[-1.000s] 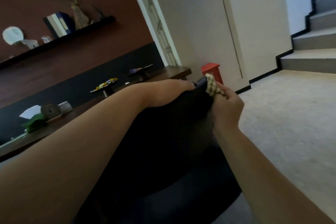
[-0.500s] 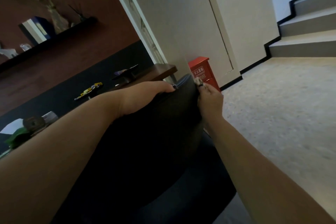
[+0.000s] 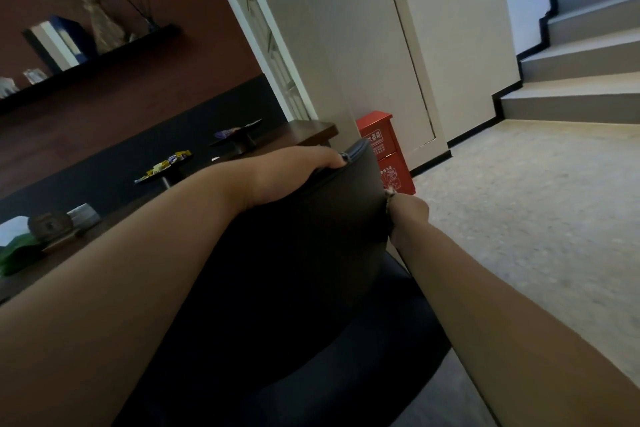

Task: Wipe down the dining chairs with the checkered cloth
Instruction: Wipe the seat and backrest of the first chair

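We see our left hand (image 3: 294,173) laid over the top edge of the dark chair back (image 3: 304,253), its fingers (image 3: 332,160) curled over that edge and gripping it, one dark-painted nail showing at the corner. Below those fingers and toward the floor side, our right hand (image 3: 408,215) sits against the side edge of the same chair back, well down from the top corner. Its fingers are hidden behind the edge, so we cannot tell how far they curl; just above the knuckles a small scrap of the checkered cloth (image 3: 390,193) pokes out, touching the chair's edge, and most of the cloth is out of sight. Beneath both forearms the dark seat (image 3: 381,340) of the chair spreads out. Just beyond our right hand's fingers stands a red box (image 3: 381,146) with white lettering, on the floor against the pale wall. Beyond the left hand's fingers runs a long dark wooden surface (image 3: 304,133), carrying two small footed dishes: one (image 3: 166,163) holding wrapped sweets, the other (image 3: 239,133) nearer the surface's end. Farther left on it we see a round dark object (image 3: 50,225) and something green (image 3: 17,253). A wall shelf (image 3: 104,55) above holds books and a vase. Off to the right of our fingers, grey stairs (image 3: 571,80) with black edging climb away from the speckled floor (image 3: 536,218).
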### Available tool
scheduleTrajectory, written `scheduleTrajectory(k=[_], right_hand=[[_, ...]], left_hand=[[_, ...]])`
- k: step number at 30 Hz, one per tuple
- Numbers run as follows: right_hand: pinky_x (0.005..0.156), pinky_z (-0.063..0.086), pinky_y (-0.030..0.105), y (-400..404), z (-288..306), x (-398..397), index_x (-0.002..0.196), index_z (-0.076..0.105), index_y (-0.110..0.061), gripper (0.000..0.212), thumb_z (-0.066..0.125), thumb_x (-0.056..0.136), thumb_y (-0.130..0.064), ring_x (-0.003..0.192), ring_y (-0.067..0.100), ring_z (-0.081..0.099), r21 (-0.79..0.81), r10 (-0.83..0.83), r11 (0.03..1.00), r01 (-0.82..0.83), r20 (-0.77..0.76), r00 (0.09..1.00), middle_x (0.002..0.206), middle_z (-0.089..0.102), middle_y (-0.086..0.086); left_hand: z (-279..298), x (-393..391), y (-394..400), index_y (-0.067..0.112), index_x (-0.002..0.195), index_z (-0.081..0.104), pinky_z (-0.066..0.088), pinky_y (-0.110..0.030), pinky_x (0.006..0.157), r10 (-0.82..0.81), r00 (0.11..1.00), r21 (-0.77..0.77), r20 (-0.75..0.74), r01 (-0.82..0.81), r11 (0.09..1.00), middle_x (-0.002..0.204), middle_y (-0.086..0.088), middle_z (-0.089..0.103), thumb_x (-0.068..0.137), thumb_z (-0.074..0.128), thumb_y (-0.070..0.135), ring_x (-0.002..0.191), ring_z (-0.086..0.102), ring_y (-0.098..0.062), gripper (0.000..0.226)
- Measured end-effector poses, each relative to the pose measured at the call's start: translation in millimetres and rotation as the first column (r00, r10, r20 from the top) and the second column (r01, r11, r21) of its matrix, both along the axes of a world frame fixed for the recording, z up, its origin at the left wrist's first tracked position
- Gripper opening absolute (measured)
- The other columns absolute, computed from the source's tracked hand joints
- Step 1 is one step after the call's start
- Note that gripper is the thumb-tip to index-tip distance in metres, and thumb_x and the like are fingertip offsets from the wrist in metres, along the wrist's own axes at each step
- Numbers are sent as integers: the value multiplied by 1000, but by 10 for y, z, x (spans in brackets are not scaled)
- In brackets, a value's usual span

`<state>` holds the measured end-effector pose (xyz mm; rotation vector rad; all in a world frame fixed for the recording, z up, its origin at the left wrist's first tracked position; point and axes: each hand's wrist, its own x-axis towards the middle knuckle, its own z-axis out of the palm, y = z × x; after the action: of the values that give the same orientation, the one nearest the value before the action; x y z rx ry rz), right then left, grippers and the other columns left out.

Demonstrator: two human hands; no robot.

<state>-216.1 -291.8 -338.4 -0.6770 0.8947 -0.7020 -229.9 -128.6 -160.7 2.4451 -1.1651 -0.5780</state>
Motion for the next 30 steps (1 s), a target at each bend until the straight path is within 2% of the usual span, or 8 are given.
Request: scheduleTrajectory(k=[3, 9, 12, 14, 19, 23, 28, 30], right_hand=[[88, 53, 35, 72, -21, -25, 115, 56, -7, 25, 59, 92, -16, 89, 23, 61, 72, -31, 997, 30, 14, 999, 100, 61, 11], [82, 51, 32, 229, 30, -87, 117, 55, -11, 30, 58, 93, -28, 93, 22, 59, 121, -58, 991, 54, 29, 998, 106, 61, 9], [64, 45, 22, 295, 141, -135, 115, 57, -9, 25, 50, 98, -27, 87, 15, 58, -157, -152, 977, 145, -36, 988, 102, 62, 4], [57, 36, 18, 360, 264, -209, 108, 60, -10, 21, 45, 99, -21, 79, 9, 55, -343, -248, 902, 263, 88, 965, 87, 59, -4], [58, 43, 13, 633, 631, -414, 78, 62, -21, 24, 47, 96, -19, 61, -4, 51, -584, -236, 664, 468, 430, 871, 67, 57, -14], [76, 45, 4, 697, 523, -371, 112, 66, -21, 26, 47, 97, -12, 89, -11, 56, -665, -236, 556, 500, 450, 861, 98, 62, -19], [91, 46, 16, 619, -49, -195, 119, 65, -19, 32, 47, 96, -7, 104, 2, 56, -491, -315, 745, 451, 337, 887, 110, 64, -10], [87, 45, 18, 588, -259, -116, 116, 67, -20, 32, 46, 96, -6, 107, 7, 55, -382, -312, 829, 409, 291, 905, 111, 64, -8]], left_hand=[[-10, -40, -9, 21, 88, 59, 46, -27, 73, 2, 1000, -4, 21, -2, 1000, 80, -1, 69, 96, 47, 39, 76, 65, -13, 24], [-13, -50, -4, 23, 87, 55, 43, -26, 67, -43, 998, -17, 55, 44, 999, 91, -2, 63, 99, 43, 35, 82, 61, -14, 21], [-13, -30, -14, 23, 92, 57, 43, -25, 70, -100, 992, 1, 79, 100, 995, 95, -4, 64, 101, 40, 34, 86, 62, -14, 22], [-12, -13, -18, 23, 96, 59, 43, -23, 68, -149, 982, 22, 119, 148, 989, 95, -3, 64, 102, 39, 32, 83, 62, -10, 23], [-26, 6, -27, 27, 94, 58, 42, -12, 58, -252, 936, 42, 244, 250, 967, 92, 3, 58, 102, 38, 22, 69, 58, 0, 22], [-29, 4, -28, 26, 93, 57, 41, -7, 52, -246, 941, 30, 233, 246, 969, 89, 4, 58, 101, 39, 22, 64, 57, 2, 20], [-6, -40, -33, 26, 90, 57, 40, -19, 62, -168, 972, 47, 164, 162, 986, 87, 2, 63, 103, 36, 29, 75, 60, -5, 25], [0, -51, -24, 25, 90, 57, 41, -20, 63, -156, 977, 53, 148, 149, 987, 88, 1, 64, 103, 36, 30, 76, 61, -6, 25]])
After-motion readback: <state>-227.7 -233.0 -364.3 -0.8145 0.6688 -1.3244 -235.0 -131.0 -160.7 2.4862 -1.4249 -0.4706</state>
